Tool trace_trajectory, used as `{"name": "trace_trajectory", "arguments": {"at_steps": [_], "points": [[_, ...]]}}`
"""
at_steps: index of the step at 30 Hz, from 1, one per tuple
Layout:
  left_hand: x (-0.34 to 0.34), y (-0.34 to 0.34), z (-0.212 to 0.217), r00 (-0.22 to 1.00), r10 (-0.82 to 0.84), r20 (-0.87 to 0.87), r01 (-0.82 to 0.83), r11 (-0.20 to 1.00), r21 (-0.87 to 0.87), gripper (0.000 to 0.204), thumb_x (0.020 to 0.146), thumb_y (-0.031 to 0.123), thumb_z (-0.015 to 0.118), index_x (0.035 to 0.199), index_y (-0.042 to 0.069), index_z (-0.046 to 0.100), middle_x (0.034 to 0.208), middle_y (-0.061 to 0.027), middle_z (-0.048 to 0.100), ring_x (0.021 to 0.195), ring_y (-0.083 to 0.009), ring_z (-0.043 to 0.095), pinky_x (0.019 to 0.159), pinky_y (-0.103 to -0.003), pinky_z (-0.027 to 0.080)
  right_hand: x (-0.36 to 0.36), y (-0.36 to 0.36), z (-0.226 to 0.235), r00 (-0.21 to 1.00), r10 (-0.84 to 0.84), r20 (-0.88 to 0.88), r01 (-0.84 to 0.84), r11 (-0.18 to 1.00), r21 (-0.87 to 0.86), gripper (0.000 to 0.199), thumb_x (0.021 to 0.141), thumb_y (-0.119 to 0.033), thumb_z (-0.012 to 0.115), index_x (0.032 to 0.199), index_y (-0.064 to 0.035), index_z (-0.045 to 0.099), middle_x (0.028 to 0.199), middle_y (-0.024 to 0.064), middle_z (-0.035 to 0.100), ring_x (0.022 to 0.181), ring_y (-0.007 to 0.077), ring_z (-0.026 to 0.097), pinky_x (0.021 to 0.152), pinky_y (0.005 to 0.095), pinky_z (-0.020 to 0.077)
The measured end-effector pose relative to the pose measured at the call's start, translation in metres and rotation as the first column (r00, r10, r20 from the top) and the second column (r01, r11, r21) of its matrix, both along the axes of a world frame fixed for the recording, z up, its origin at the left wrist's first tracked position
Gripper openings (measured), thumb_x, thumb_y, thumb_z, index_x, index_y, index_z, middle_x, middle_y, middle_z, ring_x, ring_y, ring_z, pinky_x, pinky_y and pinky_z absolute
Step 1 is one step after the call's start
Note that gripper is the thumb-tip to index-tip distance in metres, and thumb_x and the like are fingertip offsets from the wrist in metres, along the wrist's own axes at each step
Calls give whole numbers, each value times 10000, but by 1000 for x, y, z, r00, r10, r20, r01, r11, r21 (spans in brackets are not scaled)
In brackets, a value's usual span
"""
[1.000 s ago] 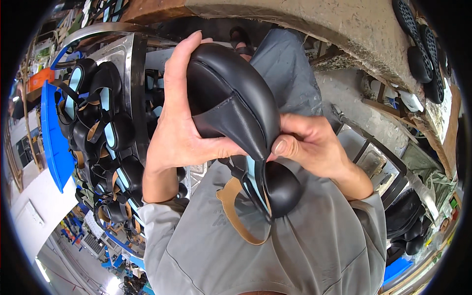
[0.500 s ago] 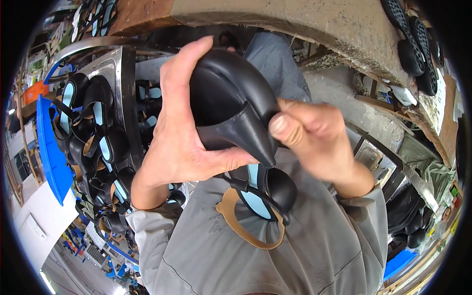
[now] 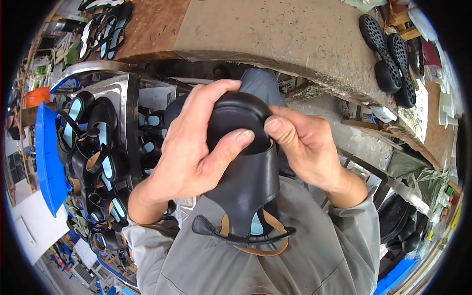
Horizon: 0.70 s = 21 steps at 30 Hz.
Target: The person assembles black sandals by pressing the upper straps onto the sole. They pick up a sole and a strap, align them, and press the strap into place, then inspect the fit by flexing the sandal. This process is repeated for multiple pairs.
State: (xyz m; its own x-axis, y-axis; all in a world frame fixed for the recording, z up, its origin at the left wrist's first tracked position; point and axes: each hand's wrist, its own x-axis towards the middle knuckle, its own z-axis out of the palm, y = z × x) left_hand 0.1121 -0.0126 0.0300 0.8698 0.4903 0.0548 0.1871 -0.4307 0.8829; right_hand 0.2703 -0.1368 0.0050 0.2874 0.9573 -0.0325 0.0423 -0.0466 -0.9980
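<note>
Currently I am gripping the black sandal [image 3: 246, 167] with both hands, left hand [image 3: 189, 152] and right hand [image 3: 307, 147] closed around its toe, held above my lap, near the bench [image 3: 275, 34]; judged mid-inspection, turning it over should follow.

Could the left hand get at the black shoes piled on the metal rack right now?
Probably not at once: the left hand is wrapped around the black sandal upper, which the right hand also grips. The piled shoes on the metal rack lie close on its left, with nothing between.
</note>
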Motion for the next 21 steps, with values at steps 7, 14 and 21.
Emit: {"name": "trace_trajectory", "arguments": {"at_steps": [7,14,21], "points": [[11,-5,-26,907,166,387,251,526,-812,781,929,554,445,1454,19,224,1374,-127,429,1241,-238,460,1046,-345,359,39,19,14,924,317,-215,-251,925,286,439,909,-71,608,1319,0,467,1191,80,581,1063,138,558,903,268,457],[7,-51,-44,913,275,300,247,210,-946,786,921,620,343,1429,24,275,1373,-133,435,1246,-214,463,1026,-357,398,34,24,14,932,294,212,-337,919,206,473,726,-106,788,1148,-32,586,1094,92,606,1044,184,570,901,311,451],[-1,-48,-22,928,160,335,283,280,-917,827,880,604,431,1401,-18,274,1336,-168,439,1220,-236,480,996,-354,427,30,33,38,858,374,352,-449,879,161,536,567,-100,855,1052,-13,643,1077,119,597,1022,224,566,898,327,421]]}}
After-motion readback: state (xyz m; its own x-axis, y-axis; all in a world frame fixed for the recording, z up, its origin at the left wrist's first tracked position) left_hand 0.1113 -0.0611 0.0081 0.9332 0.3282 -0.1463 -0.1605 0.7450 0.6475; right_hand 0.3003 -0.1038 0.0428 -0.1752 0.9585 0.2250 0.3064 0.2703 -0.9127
